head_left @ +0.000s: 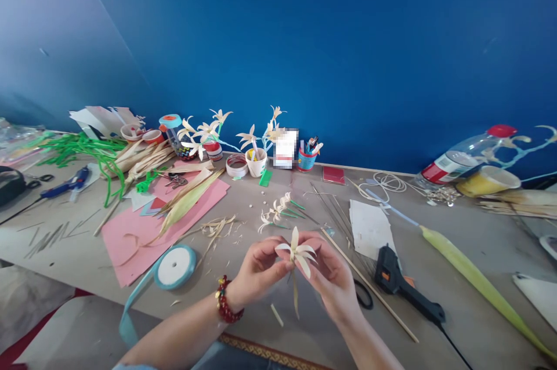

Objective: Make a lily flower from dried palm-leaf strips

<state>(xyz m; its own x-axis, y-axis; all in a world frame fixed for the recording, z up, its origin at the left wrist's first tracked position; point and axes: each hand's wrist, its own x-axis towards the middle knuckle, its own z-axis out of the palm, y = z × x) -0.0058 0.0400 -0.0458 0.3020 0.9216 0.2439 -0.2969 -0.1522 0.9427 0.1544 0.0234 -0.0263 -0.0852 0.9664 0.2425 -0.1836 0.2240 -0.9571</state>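
Note:
A cream-coloured handmade flower (296,252) with several narrow curled petals is held between both hands, above the near edge of the table. My left hand (263,268) pinches it from the left, thumb and fingers at the flower's base. From the right, my right hand (333,274) grips it too, its thumb along the lower petals. One long pale strip (296,297) hangs down below the flower. Just beyond my hands lie several small white flowers (278,207) on green stems. The fingers partly hide the flower's base.
A ribbon spool (174,266) and pink paper (130,242) lie to the left. On the right are a black glue gun (398,283), a wooden stick (369,286), white paper (369,228) and a plastic bottle (467,155). Cups of flowers (256,162) stand along the blue wall.

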